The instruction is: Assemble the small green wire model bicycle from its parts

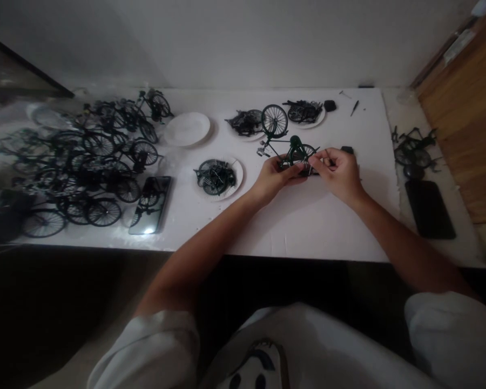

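Note:
A dark green miniature bicycle (281, 141) is held above the white tabletop, its front wheel pointing away from me. My left hand (277, 177) is closed around its rear part, thumb on top near the rear wheel. My right hand (340, 170) pinches with thumb and forefinger at the rear end of the bicycle. Something thin and dark shows between those fingers, too small to make out. Both hands hide much of the bicycle's rear.
Many miniature bicycles (101, 162) stand at left beside a phone (152, 205) with its light on. Paper plates hold black parts (215, 177), (245, 123), (305, 112); another plate (187, 129) is bare. At right lie a small bicycle frame (415, 146) and a dark phone-like slab (430, 209).

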Action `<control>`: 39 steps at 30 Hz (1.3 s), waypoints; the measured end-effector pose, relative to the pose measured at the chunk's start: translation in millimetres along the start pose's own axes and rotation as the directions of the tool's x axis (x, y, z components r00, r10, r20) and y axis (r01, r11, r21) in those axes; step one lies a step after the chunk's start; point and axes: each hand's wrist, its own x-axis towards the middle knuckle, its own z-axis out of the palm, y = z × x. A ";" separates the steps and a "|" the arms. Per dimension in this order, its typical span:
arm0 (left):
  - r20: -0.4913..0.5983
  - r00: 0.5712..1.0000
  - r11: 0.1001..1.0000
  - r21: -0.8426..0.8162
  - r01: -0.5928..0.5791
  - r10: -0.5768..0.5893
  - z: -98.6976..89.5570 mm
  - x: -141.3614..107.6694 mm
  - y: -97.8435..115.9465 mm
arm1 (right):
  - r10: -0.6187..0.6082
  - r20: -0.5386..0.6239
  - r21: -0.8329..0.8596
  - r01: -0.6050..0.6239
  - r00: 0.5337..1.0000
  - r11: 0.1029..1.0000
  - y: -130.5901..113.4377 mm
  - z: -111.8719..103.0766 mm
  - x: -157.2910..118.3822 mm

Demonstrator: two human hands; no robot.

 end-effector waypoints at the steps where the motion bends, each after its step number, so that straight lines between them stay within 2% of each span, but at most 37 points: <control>1: 0.002 1.000 1.000 0.002 0.001 -0.001 0.2 -0.2 0.3 | 0.005 -0.006 -0.001 -0.005 1.000 1.000 0.5 0.5 0.0; 7: -0.006 1.000 0.999 0.051 -0.008 0.008 2.8 -3.1 3.2 | -0.001 -0.043 0.003 0.001 0.999 1.000 3.9 4.0 -0.5; 13: -0.020 0.997 0.989 0.131 -0.071 0.074 3.6 -4.7 4.1 | -0.004 -0.037 0.022 0.005 0.999 1.000 2.2 8.0 -3.7; 17: -0.064 0.993 0.979 0.183 -0.086 0.099 2.6 -3.5 5.4 | -0.052 0.011 -0.013 0.053 0.999 0.999 -3.8 -6.9 3.7; 20: -0.104 0.986 0.976 0.191 -0.105 0.127 -0.2 -1.7 8.8 | -0.039 0.074 -0.168 0.051 0.996 0.984 -6.8 -29.4 13.1; 23: -0.135 0.977 0.972 0.191 -0.138 0.165 -5.9 1.5 12.6 | -0.021 0.155 -0.444 0.089 0.988 0.892 -3.3 -46.2 20.1; 26: -0.155 0.970 0.968 0.198 -0.157 0.189 -11.8 5.1 14.4 | 0.071 0.246 -0.648 0.110 0.967 0.754 4.8 -48.1 23.0; 29: -0.165 0.967 0.967 0.202 -0.157 0.191 -14.5 6.8 14.3 | 0.153 0.301 -0.695 0.107 0.941 0.711 11.8 -42.0 23.9; 34: -0.152 0.974 0.971 0.196 -0.138 0.169 -13.6 5.9 13.5 | 0.136 0.277 -0.667 0.088 0.951 0.739 23.3 -39.8 28.1; 39: -0.150 0.974 0.972 0.188 -0.141 0.170 -14.3 6.2 14.5 | 0.067 0.205 -0.503 0.046 0.976 0.863 35.0 -54.8 37.5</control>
